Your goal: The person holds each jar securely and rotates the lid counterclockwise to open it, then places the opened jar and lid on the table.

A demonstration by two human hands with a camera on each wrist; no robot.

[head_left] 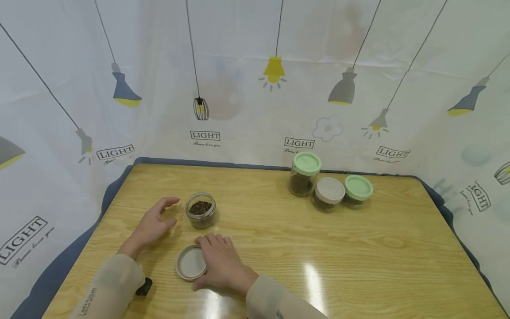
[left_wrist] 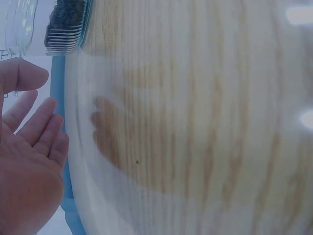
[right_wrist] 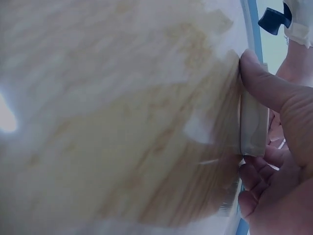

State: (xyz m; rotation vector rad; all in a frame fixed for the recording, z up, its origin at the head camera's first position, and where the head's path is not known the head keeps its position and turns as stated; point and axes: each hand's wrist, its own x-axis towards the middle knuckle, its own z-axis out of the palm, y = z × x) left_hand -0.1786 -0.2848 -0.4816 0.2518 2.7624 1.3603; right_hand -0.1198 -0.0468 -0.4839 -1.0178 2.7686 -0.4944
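Note:
An uncovered glass jar (head_left: 201, 217) holding small dark brown pellets stands on the left part of the table; its ribbed side shows in the left wrist view. Just left of it my left hand (head_left: 153, 223) hovers with fingers spread and relaxed, apart from the glass. In front of the jar a round pale lid (head_left: 190, 264) lies with its inner side up. My right hand (head_left: 221, 261) spans the lid from the right, thumb at the near edge and fingers at the far edge. In the right wrist view the lid (right_wrist: 254, 125) sits between thumb and fingers.
At the back right stand a tall jar with a green lid (head_left: 307, 164), a jar with a beige lid (head_left: 330, 190) and a low jar with a green lid (head_left: 358, 188). All hold dark contents. A lamp-patterned curtain (head_left: 239, 88) borders the wooden table (head_left: 318, 248).

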